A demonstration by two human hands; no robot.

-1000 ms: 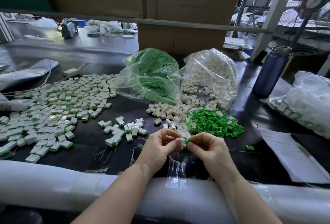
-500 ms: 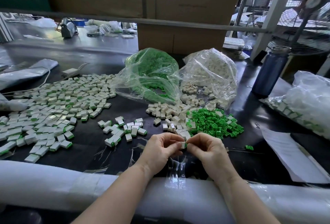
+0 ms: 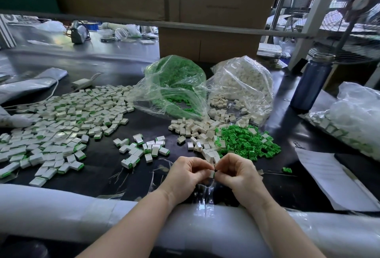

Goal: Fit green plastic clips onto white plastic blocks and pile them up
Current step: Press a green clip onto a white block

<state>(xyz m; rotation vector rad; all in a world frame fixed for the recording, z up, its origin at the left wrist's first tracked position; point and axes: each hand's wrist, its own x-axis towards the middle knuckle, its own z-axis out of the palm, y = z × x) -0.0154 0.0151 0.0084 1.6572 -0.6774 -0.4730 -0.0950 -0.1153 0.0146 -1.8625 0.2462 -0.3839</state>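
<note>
Item: white block [image 3: 211, 173] with green clip [image 3: 214, 174], held just above the near edge of the table [image 3: 102, 155], between both hands. Left hand [image 3: 190, 172]: fingers curled, thumb and forefinger pinching the block's left side. Right hand [image 3: 233, 172]: fingers curled, fingertips pressing the clip at the block's right end. Change over the last second: more green showed between the fingers a second ago; only a sliver showed now, and the hands stood closer together. Judged: clip pressed almost home, one more unit nearly finished and due for the pile.

Stock, loose white blocks [image 3: 193, 129]: heap at table centre, just beyond the hands. Stock, loose green clips [image 3: 246, 142]: heap touching the blocks' right side. One stray clip [image 3: 287, 169] lay right of the hands, near the paper sheet [image 3: 329, 177].

Finished units: small cluster [image 3: 141, 148] left of the hands; large spread [image 3: 61, 122] toward the left edge, unchanged across the second.

Reserve: clear bag of green clips [image 3: 174, 85] and clear bag of white blocks [image 3: 242, 87], side by side behind the heaps; another bag of assembled pieces [image 3: 349, 117] at the right edge. Blue bottle [image 3: 310, 85] upright toward the far right corner.
</note>
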